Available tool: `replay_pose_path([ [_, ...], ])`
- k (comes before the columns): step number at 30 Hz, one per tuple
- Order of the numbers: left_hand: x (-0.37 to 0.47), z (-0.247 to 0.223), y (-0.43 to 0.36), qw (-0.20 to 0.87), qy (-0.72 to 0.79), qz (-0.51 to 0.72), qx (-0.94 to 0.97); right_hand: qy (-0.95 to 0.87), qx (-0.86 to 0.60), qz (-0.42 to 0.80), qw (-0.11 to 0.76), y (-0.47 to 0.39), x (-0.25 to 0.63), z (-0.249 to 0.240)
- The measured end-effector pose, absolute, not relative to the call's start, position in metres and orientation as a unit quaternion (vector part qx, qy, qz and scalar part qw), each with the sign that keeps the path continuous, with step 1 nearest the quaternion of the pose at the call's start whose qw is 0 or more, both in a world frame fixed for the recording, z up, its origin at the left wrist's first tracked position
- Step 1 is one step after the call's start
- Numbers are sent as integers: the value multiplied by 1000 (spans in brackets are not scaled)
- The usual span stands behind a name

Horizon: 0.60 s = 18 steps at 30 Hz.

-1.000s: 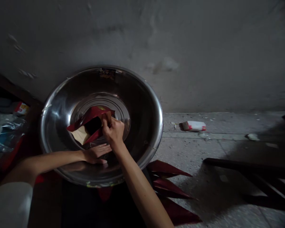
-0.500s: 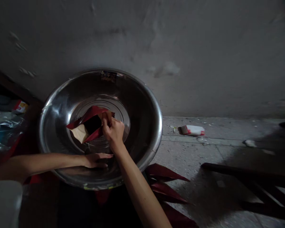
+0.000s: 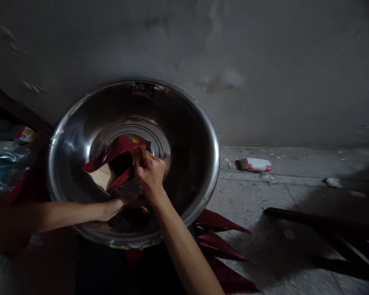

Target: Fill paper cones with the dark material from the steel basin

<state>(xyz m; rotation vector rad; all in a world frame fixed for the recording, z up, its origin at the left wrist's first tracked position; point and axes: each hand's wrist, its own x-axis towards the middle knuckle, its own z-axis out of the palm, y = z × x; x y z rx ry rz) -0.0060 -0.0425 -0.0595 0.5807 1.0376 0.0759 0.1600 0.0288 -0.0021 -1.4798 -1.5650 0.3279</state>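
Observation:
A wide shiny metal basin (image 3: 213,151) holds a red bag (image 3: 119,149), mouth spread, with a cream inner face and a dark opening. My right hand (image 3: 150,170) is closed on the bag's right edge, thumb and fingers pinching it. My left hand (image 3: 126,206) is low inside the basin, just below the bag and apart from it. Its fingers stretch to the right, dim and slightly blurred, with nothing visible in them. What lies inside the bag's dark opening is hidden.
Pointed red folded pieces (image 3: 223,241) stick out below the basin's right side. A white and red carton (image 3: 255,164) lies on the floor by the grey wall (image 3: 264,82). A dark wooden frame (image 3: 310,221) stands at right, and clear plastic wrapping (image 3: 9,162) at left.
My left hand has drawn slightly left and turned, with its fingers now blurred. The bag's upper flap has risen and its mouth gapes more, my right hand still gripping it. The view has shifted slightly.

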Motion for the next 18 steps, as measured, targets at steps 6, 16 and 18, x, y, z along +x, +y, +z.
replay_pose_path([
  [6, 0, -67, -47, 794, 559, 98, 217, -643, -595, 133, 464, 23, 160, -10],
  [16, 4, -84, -42, 798, 577, 130, 111, -641, -575, 112, 497, 21, 158, -14],
  [18, 6, -85, -43, 786, 583, 137, 154, -641, -575, 106, 497, 21, 158, -16],
])
